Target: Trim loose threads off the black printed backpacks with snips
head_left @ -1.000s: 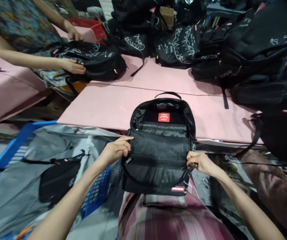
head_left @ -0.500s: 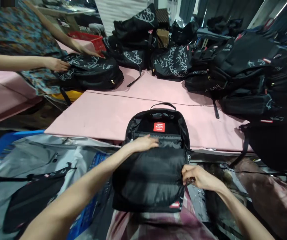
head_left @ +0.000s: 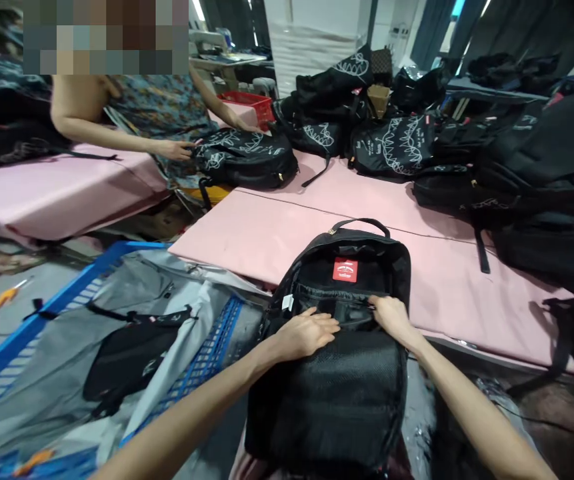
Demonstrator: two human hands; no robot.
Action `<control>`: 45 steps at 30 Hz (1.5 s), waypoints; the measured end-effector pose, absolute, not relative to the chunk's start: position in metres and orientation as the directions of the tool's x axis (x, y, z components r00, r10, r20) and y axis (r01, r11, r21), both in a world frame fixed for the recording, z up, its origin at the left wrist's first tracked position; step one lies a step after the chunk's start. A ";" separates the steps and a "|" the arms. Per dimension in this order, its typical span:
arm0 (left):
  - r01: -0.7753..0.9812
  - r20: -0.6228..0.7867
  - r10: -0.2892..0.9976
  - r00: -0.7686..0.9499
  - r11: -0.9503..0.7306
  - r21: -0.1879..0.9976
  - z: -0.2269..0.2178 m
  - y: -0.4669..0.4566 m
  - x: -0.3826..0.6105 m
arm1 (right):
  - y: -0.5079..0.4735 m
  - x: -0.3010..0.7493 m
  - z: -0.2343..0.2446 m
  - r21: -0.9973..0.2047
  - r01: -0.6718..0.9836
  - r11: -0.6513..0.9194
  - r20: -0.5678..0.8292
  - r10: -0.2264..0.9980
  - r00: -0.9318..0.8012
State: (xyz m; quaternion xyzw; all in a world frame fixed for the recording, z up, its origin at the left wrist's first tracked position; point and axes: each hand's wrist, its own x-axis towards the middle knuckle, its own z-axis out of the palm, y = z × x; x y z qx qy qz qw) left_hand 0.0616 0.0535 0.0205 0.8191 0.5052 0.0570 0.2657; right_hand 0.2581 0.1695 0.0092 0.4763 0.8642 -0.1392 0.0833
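Note:
A black backpack (head_left: 327, 400) lies unzipped and spread open before me, its upper part on the pink table and its lower part over my lap. Inside it are a red label (head_left: 345, 270), a small white tag (head_left: 287, 303) and an inner pocket (head_left: 354, 312) with a dark lining. My left hand (head_left: 307, 335) rests flat, fingers stretched out, just below the pocket's opening. At the right end of that opening, my right hand (head_left: 393, 316) pinches the pocket's edge; whether a zipper pull is between the fingers is hidden.
Across the pink table (head_left: 247, 230) a co-worker's hands touch another black backpack (head_left: 251, 160). More printed backpacks (head_left: 391, 147) pile up at the back and right. To my left, a blue crate (head_left: 117, 257) lined with grey sheeting holds a black bag (head_left: 131, 357).
My right hand has moved from the backpack's right side up to the inner pocket's edge. My left hand remains near the opening. The view has swung left.

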 end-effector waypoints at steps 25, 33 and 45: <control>0.784 -0.240 0.843 0.481 -0.291 0.548 -0.001 0.102 0.057 | 0.229 0.326 0.066 -0.887 0.405 0.222 0.064 0.927 -0.369; 0.696 -0.321 0.686 0.653 -0.376 0.612 0.042 0.107 0.104 | 0.106 0.387 -0.048 -0.950 0.295 -0.104 -0.104 0.994 0.018; 0.755 -0.431 0.631 0.646 -0.442 0.484 0.047 0.107 0.132 | 0.126 0.406 -0.063 -0.984 0.141 -0.107 -0.098 0.993 0.068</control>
